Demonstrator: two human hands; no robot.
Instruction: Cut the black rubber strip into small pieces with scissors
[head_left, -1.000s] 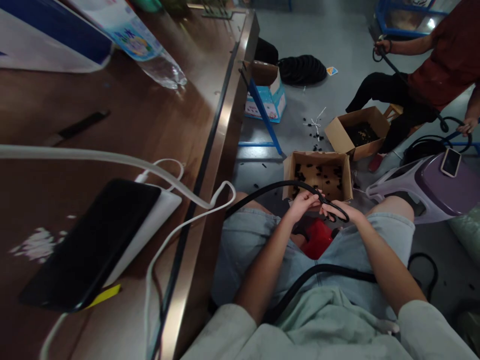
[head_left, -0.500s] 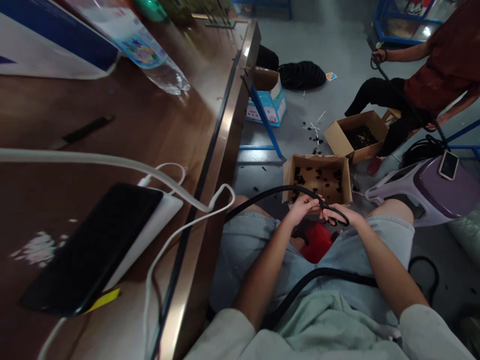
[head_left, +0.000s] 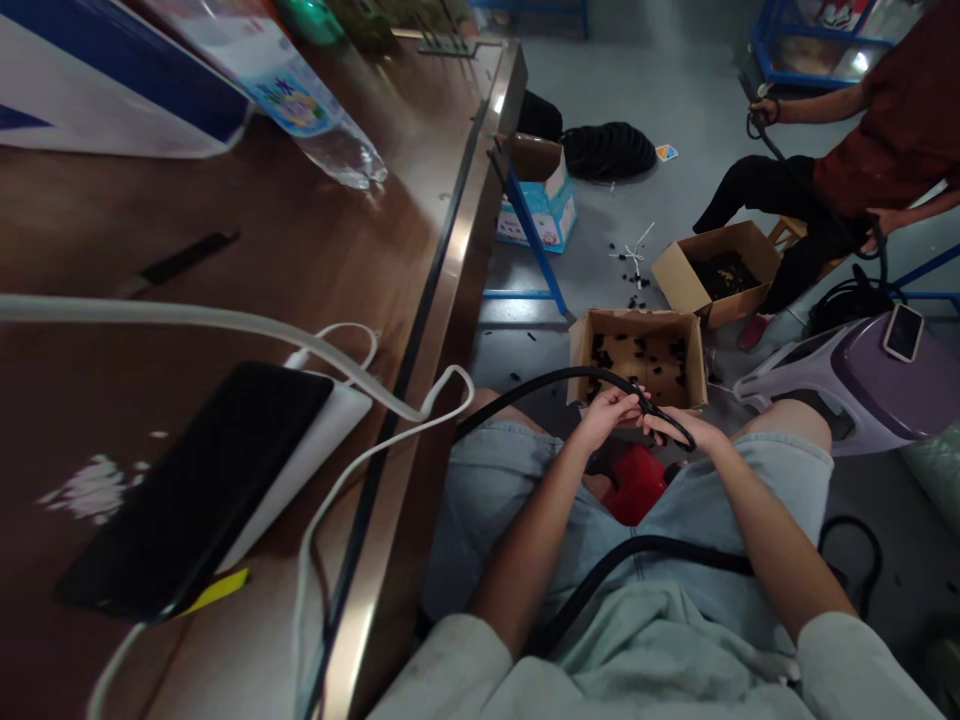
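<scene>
A thick black cable arcs over my left thigh and runs into my hands above an open cardboard box. My left hand pinches it near the box's front edge, fingers closed. Just to the right, my right hand is closed around the cable's looped end part, fingertips close to those of the left. Another stretch of black cable lies across my lap and passes under my right forearm. Small details between the fingertips are too fine to make out.
Small black pieces lie in the cardboard box. Another box stands by a seated person who holds a black cable. A purple-and-white stool bears a phone. The table at left holds a bottle and black phone.
The cable loop at my right hand looks narrower. My hands stay almost in place. The other person's lower hand has shifted slightly with their cable, and the view has moved a little.
</scene>
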